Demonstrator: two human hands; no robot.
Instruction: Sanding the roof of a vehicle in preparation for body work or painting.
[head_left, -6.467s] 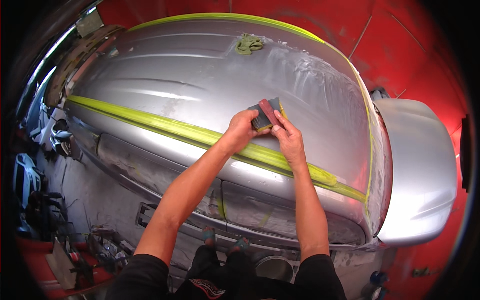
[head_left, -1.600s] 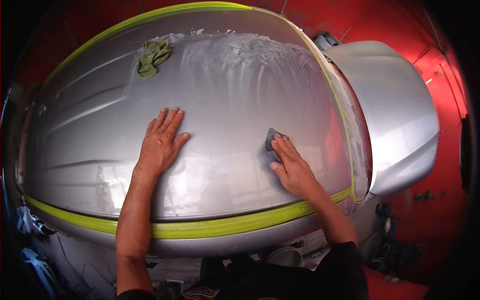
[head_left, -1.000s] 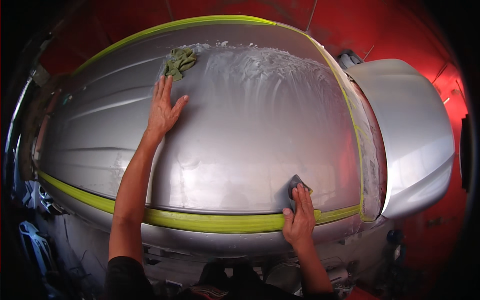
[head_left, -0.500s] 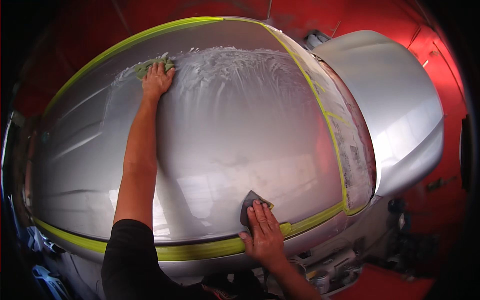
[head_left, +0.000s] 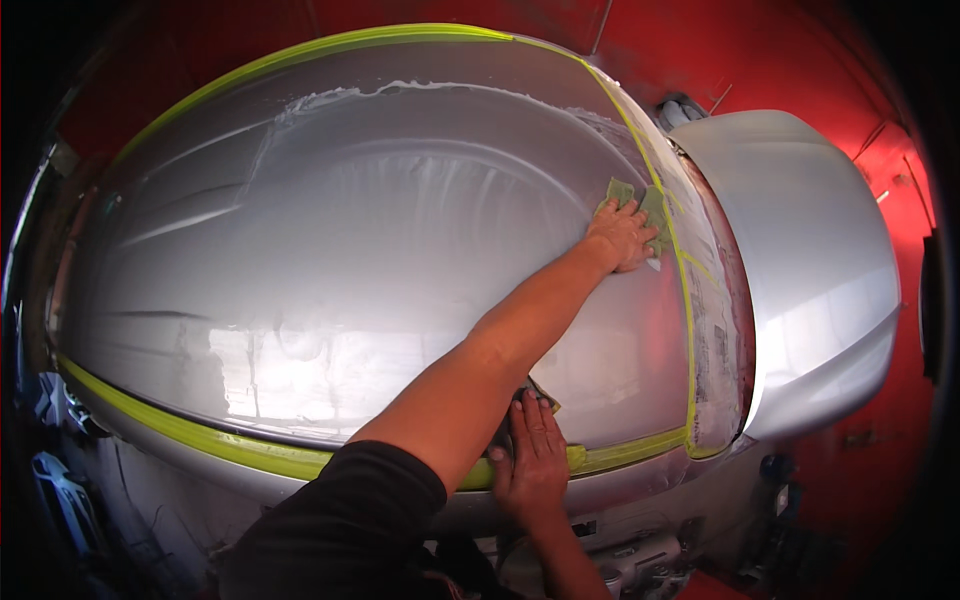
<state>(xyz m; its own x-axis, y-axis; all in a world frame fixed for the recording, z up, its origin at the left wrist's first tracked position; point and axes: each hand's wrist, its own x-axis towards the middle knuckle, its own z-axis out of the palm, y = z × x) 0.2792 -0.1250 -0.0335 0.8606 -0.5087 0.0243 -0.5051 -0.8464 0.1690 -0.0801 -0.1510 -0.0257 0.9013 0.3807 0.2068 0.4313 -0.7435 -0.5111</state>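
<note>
A large silver car body panel (head_left: 400, 270) spreads in front of me. My left hand (head_left: 622, 240) presses a green cloth (head_left: 655, 208) against it near its right taped edge, the fingers spread over the cloth. My left arm reaches across above my right hand (head_left: 535, 470). That hand lies at the near edge of the panel, fingers stretched over a dark, flexible sanding sheet (head_left: 545, 393), mostly hidden by the hand and the left forearm. A whitish wet film (head_left: 410, 86) forms an arc along the far side of the panel.
Yellow-green masking tape (head_left: 200, 425) borders the panel. Beyond the right tape is a strip of whitish, smeared masking (head_left: 715, 340), then a separate silver curved panel (head_left: 810, 270). Red surroundings (head_left: 760, 50) lie behind. Below right are dim workshop items, and a light-blue object (head_left: 65, 495) stands lower left.
My left hand has swept the cloth from the far left to the right edge, and the thick white smears there are now a thin arc. My right hand has barely moved.
</note>
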